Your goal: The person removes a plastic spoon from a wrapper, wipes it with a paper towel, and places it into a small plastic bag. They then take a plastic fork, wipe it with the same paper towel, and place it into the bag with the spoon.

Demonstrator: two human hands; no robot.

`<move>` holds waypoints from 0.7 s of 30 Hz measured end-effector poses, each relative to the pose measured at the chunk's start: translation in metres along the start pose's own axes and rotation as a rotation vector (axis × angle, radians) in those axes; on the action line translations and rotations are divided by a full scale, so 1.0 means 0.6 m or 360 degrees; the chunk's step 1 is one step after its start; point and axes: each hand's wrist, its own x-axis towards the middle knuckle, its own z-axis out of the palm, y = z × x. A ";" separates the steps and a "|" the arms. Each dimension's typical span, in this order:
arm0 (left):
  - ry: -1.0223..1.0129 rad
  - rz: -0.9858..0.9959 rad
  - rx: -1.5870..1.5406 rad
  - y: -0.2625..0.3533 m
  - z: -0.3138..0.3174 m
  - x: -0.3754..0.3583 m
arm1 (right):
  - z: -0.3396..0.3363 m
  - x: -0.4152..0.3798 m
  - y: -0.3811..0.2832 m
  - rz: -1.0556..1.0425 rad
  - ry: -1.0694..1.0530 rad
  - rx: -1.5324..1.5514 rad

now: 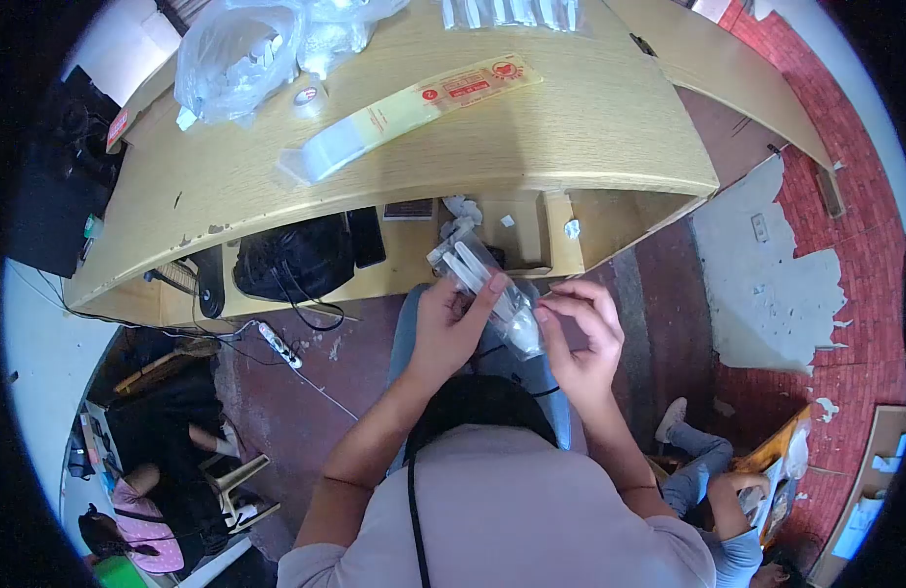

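A clear plastic packet (484, 276) with white plastic cutlery inside is held tilted above my lap. The white handles show at its upper end, and a rounded white part lies at the lower end. My left hand (451, 321) is closed on the packet's left side, thumb across the front. At its lower right edge, my right hand (587, 338) pinches with thumb and forefinger, the other fingers curled. Whether that pinch holds the packet's edge or something small, I cannot make out.
On the desk (610, 147) lie a long printed plastic sleeve (404, 113), a tape roll (309, 99), a bulging clear bag (239, 64) and several cutlery packets (512, 12). The shelf below holds a black bag (291, 257) and a phone (367, 237). Two people sit behind me.
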 end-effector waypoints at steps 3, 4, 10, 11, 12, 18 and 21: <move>0.0020 0.0086 0.0054 -0.003 0.000 -0.004 | 0.008 0.002 -0.009 -0.0001 0.0007 0.0005; 0.0008 0.0173 0.0141 -0.007 -0.003 -0.004 | 0.009 0.002 -0.008 -0.0005 0.0004 0.0006; -0.0006 0.0437 0.0493 0.011 -0.009 0.000 | 0.016 0.005 -0.001 0.0127 -0.0048 0.0106; -0.0010 0.0508 0.0632 0.013 -0.010 -0.001 | 0.018 0.005 0.000 0.0129 -0.0071 0.0112; -0.0005 0.0503 0.0630 0.012 -0.011 -0.002 | 0.019 0.004 0.000 0.0131 -0.0096 0.0118; -0.0035 0.0636 0.0687 0.009 -0.012 0.006 | 0.021 0.005 0.004 0.0070 -0.0171 0.0107; -0.0007 0.0546 0.0651 0.008 -0.012 0.002 | 0.020 0.009 0.001 0.0077 -0.0173 0.0115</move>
